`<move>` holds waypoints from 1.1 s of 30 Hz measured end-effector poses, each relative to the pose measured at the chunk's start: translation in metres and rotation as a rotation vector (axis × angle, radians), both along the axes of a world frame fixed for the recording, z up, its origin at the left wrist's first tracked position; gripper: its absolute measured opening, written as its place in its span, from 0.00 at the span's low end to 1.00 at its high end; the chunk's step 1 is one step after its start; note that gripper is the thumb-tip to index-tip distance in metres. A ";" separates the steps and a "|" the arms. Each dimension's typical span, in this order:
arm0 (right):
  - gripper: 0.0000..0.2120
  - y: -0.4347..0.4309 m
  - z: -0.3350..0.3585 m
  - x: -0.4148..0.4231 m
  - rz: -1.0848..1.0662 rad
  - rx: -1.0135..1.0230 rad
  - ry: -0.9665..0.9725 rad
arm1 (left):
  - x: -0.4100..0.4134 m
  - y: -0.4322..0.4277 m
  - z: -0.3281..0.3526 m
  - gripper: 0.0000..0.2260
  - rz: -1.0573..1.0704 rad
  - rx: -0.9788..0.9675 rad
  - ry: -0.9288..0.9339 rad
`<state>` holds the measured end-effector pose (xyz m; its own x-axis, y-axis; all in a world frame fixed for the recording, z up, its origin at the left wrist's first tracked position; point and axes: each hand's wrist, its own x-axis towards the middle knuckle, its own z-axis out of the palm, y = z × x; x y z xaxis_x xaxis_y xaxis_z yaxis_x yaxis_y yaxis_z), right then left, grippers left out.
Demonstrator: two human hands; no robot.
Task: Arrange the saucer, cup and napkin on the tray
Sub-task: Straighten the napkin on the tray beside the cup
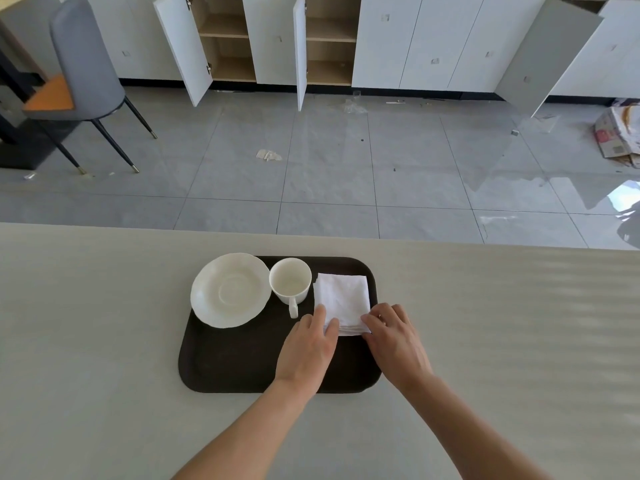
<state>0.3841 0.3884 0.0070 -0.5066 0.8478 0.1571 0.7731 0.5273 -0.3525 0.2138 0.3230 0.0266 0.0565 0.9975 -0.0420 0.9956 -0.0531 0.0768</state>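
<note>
Both hands rest on the near edge of the folded napkin (342, 302): the left hand (309, 348) lays its fingertips on the near-left corner, the right hand (396, 341) touches the near-right corner. The hands are apart, fingers loosely extended and pressing down; neither looks closed around anything.

The napkin lies at about 2 o'clock on the dark tray (239, 362), flat, its layers showing along the near edge. It is probably light, soft and floppy, so it should slide or lift best when pinched at two corners or the stacked edge, keeping the folds together.

Just left of it, near 12 o'clock, the cup (290, 280) stands upright with its handle pointing toward the person. At 10 o'clock sits the saucer (231, 289), its rim overhanging the tray's far-left corner. Both look like glazed ceramic: stiff, smooth, breakable, best taken by handle and rim.

Count: one napkin, one cup, one saucer, one tray, all on a pale counter (104, 341).
</note>
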 end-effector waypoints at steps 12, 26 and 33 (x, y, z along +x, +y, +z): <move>0.09 0.008 -0.006 -0.004 0.084 0.057 0.024 | 0.004 0.011 -0.001 0.20 0.027 -0.019 0.010; 0.10 0.012 -0.009 -0.006 0.066 0.128 0.008 | 0.004 0.016 0.003 0.22 0.099 -0.084 -0.010; 0.11 0.013 -0.012 -0.010 0.051 0.130 0.041 | 0.004 0.017 0.002 0.23 0.127 -0.072 -0.034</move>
<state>0.3740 0.4010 -0.0051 -0.5396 0.7921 0.2853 0.7304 0.6089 -0.3093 0.2173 0.3397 0.0282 -0.0675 0.9912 -0.1141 0.9907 0.0801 0.1096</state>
